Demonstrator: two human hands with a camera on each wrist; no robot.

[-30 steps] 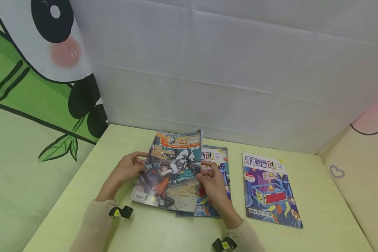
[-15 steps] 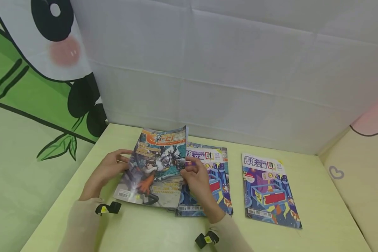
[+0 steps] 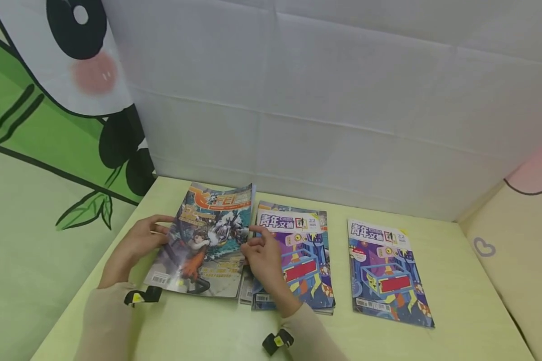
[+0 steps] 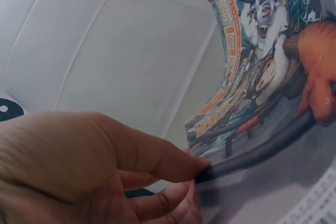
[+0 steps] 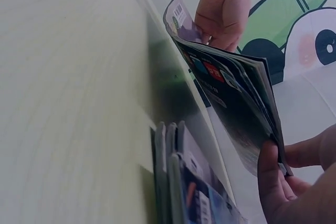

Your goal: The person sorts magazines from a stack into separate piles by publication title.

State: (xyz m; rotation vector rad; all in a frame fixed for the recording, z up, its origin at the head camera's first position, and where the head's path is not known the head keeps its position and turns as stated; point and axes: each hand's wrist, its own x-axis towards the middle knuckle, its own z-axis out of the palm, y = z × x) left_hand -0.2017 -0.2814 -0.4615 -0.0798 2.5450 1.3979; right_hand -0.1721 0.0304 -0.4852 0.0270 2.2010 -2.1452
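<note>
A magazine with an orange title and a cartoon figure in orange [image 3: 203, 245] is held between both hands at the left of the table. My left hand [image 3: 137, 240] pinches its left edge; in the left wrist view the thumb [image 4: 178, 163] lies on the cover, which bows. My right hand [image 3: 266, 260] pinches the opposite edge, thumb and fingers on either side of the pages in the right wrist view. That view shows the magazine [image 5: 226, 93] raised off the table and tilted. Beside it lies a stack topped by a purple magazine [image 3: 298, 245], partly hidden by my right hand.
Another purple magazine [image 3: 388, 276] with the same cover lies alone to the right of the stack. A pale yellow table [image 3: 198, 331] carries everything. Behind it hangs a white cloth [image 3: 320, 125], and a cartoon-printed wall [image 3: 49, 200] borders the left side.
Both hands have carried the orange-titled magazine leftward, off the stack. More of the purple cover on the stack now shows. The lone magazine on the right has stayed put.
</note>
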